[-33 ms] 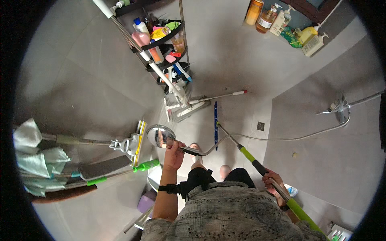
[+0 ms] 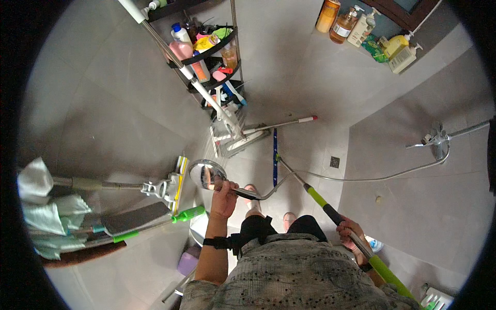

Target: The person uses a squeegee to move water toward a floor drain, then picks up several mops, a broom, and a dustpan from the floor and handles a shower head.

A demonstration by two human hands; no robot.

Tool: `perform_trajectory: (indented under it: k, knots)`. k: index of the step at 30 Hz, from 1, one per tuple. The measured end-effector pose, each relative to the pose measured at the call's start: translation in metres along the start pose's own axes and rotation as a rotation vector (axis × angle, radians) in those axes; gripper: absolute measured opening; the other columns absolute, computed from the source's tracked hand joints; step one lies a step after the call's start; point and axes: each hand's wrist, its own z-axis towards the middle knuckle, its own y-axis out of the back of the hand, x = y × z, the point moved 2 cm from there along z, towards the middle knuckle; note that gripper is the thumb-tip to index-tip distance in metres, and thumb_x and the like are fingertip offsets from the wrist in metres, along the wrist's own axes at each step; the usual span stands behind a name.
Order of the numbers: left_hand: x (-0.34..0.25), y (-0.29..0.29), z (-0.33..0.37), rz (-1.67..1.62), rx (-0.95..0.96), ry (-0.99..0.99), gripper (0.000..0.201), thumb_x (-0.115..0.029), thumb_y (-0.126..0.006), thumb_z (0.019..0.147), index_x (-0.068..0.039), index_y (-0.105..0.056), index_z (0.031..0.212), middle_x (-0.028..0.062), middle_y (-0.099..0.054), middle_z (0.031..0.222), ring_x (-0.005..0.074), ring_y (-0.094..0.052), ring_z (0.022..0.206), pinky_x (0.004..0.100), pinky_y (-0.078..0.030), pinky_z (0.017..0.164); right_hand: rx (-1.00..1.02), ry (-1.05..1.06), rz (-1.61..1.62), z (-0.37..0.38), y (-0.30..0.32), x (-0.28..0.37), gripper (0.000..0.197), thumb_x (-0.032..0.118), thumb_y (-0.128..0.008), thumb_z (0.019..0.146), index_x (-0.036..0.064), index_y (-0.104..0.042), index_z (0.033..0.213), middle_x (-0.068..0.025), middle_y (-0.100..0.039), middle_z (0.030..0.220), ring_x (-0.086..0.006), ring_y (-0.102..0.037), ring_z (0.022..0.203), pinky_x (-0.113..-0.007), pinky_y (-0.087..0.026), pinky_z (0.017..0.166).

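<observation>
My left hand [image 2: 225, 200] is closed around the handle of a chrome shower head [image 2: 200, 175], held out over the floor left of my feet. From its handle a metal hose [image 2: 361, 179] loops right to a wall tap [image 2: 439, 140]. My right hand [image 2: 351, 231] grips the pole of a floor squeegee [image 2: 317, 196], which is silver, black and lime green. The squeegee's long narrow blue head [image 2: 275, 157] lies on the floor tiles ahead of my feet. No water shows clearly at the shower head's face, which is partly hidden.
A black corner shelf [image 2: 209, 51] holds several bottles. A white-handled mop [image 2: 209, 98] leans against it, beside a red-tipped pole [image 2: 289, 123]. Mops and cloths [image 2: 57, 206] hang at the left. Pump bottles [image 2: 361, 28] line the far right ledge; a drain [image 2: 335, 162] sits in the floor.
The squeegee's blue head has shifted slightly left and away from me. Both hands keep their grips and stay nearly in place.
</observation>
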Motion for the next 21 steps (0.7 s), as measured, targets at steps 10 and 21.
perform_trajectory:
  k: [10, 21]
  knots:
    - [-0.036, -0.004, 0.098, 0.032, -0.009, 0.201, 0.007, -0.017, -0.057, 0.086, -0.011, -0.053, 0.083, 0.0007, -0.054, 0.077, 0.0168, -0.051, 0.082, 0.0325, -0.038, 0.079, -0.157, 0.101, -0.721, 0.171, -0.122, 0.027, 0.049, 0.009, -0.052, 0.08, 0.0016, -0.037, 0.126, -0.003, -0.052, 0.062, -0.0072, -0.047, 0.041, -0.017, -0.038, 0.032]
    - [-0.037, 0.007, 0.139, 0.037, -0.057, 0.27, 0.006, -0.01, -0.059, 0.084, -0.011, -0.053, 0.083, 0.0007, -0.054, 0.08, 0.017, -0.051, 0.081, 0.0331, -0.039, 0.08, -0.359, 0.098, -0.772, 0.177, -0.14, 0.057, 0.014, 0.011, -0.056, 0.08, 0.0034, -0.051, 0.091, -0.0028, -0.054, 0.064, -0.0052, -0.048, 0.042, -0.018, -0.04, 0.033]
